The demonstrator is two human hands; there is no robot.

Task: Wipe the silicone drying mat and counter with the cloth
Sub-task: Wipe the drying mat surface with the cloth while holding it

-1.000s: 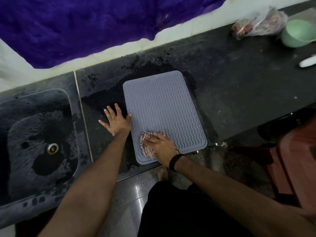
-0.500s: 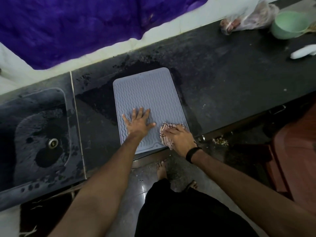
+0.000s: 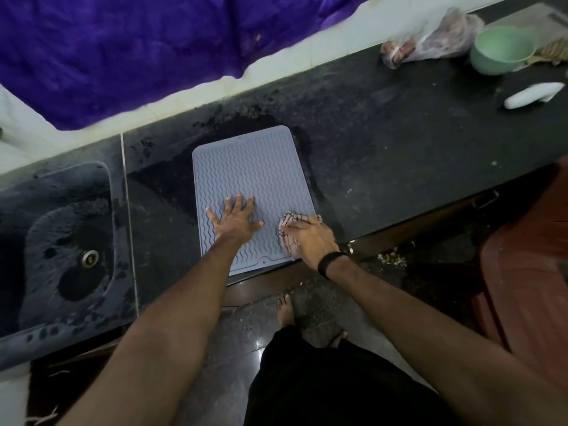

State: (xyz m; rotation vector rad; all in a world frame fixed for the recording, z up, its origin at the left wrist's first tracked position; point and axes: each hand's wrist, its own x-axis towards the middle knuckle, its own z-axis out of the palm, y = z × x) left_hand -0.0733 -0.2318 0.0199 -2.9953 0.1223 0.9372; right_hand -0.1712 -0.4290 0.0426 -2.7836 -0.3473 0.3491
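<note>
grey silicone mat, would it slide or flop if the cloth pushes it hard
The grey wavy-ribbed silicone mat looks thin and probably floppy if lifted. It may slide on the wet-looking black stone counter, likely why the left hand presses it flat while the right hand holds the checked cloth.

A green bowl [image 3: 502, 50] sits far right of the sink [image 3: 58, 247], a plastic bag [image 3: 430, 38] just beside it.

Under the hands, the silicone mat [image 3: 252, 167] is matt grey with wavy ridges. The checked cloth [image 3: 287, 224] looks woven. The dark stone desk [image 3: 399, 142] is speckled, patchily wet; the sink's drain [image 3: 89, 258] shiny metal.
</note>
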